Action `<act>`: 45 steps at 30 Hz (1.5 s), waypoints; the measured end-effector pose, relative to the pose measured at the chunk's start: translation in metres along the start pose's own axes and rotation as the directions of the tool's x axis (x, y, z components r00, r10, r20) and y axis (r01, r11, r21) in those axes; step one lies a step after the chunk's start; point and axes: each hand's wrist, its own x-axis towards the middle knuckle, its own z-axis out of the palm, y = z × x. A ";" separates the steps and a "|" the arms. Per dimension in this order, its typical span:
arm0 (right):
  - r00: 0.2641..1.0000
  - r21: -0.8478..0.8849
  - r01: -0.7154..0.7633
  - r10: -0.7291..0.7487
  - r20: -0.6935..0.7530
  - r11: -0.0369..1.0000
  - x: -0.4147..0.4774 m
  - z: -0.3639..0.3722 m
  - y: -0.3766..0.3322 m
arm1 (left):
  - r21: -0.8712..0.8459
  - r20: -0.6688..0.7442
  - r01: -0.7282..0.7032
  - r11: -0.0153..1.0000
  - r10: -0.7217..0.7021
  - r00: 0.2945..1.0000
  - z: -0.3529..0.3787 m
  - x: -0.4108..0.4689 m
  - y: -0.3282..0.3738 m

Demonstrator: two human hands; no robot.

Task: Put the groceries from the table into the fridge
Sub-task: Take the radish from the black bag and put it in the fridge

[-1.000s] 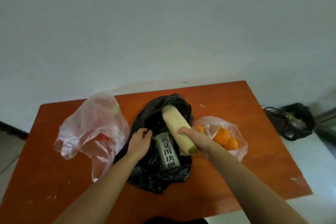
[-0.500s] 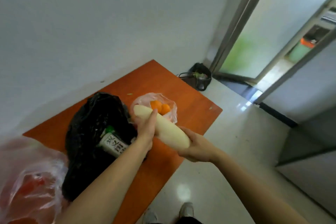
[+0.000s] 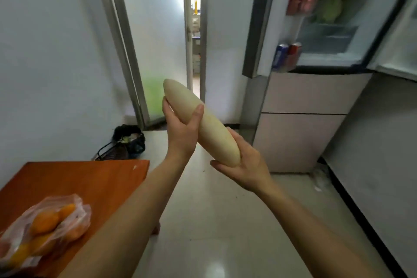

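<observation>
White radish [image 3: 200, 122] gripped in both hands, left hand [image 3: 182, 128] high, right hand [image 3: 243, 165] cupping its base, steadying it toward open fridge [image 3: 327, 29] upper right.

There was only one view, from a wide-angle camera worn on the person's head. It looked forward and slightly down across the floor, toward a doorway [image 3: 194, 36] ahead and an open fridge [image 3: 327, 29] at the upper right, farther away. The left hand [image 3: 181, 130] and right hand [image 3: 244, 165] were near the lens, at the middle of the frame, with the forearms entering from below. A corner of the orange table [image 3: 94, 178] was close at the lower left. The edges were curved by the lens
</observation>
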 end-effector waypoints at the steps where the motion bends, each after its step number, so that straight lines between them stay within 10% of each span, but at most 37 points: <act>1: 0.998 -0.013 -0.010 0.009 -0.059 1.000 -0.009 -0.032 0.017 | -0.005 0.055 -0.020 1.000 0.020 0.998 0.036 -0.009 0.009; 20: 0.791 -0.211 -0.196 0.027 -0.611 0.958 -0.039 -0.361 0.254 | -0.195 0.507 -0.135 0.972 0.217 0.834 0.455 -0.083 0.057; 45: 0.819 -0.394 -0.194 -0.073 -0.570 0.898 0.369 -0.522 0.515 | -0.080 0.474 -0.105 0.991 0.130 0.871 0.810 0.271 -0.039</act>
